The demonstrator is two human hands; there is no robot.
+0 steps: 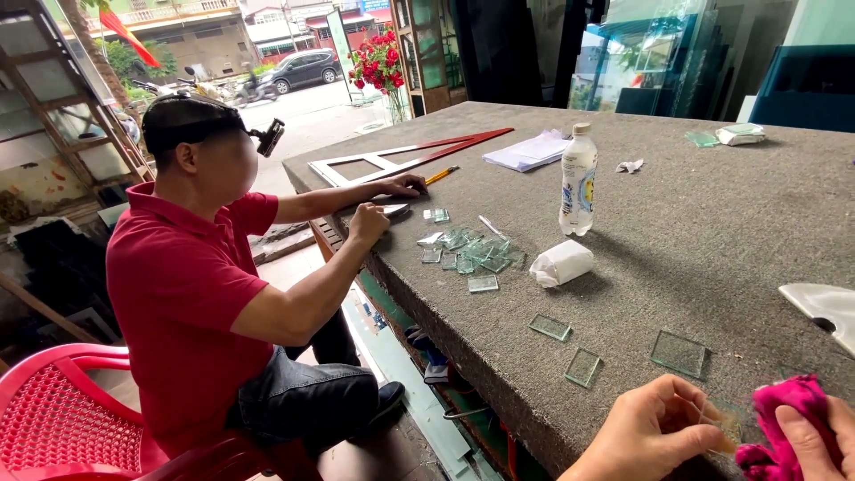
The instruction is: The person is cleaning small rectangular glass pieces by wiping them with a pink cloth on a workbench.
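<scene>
Pinching small glass square (720, 419), left hand (646, 432); right hand (815, 436) closed around pink cloth (784, 414).

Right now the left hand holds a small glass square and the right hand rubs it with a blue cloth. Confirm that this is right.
Not quite: the cloth is pink, not blue. The head view shows the left hand holding the small glass square at the table's near edge, with the right hand pressing the pink cloth against it.

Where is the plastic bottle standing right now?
In the head view, the plastic bottle stands upright mid-table, behind the white paper roll and right of the pile of glass pieces.
</scene>
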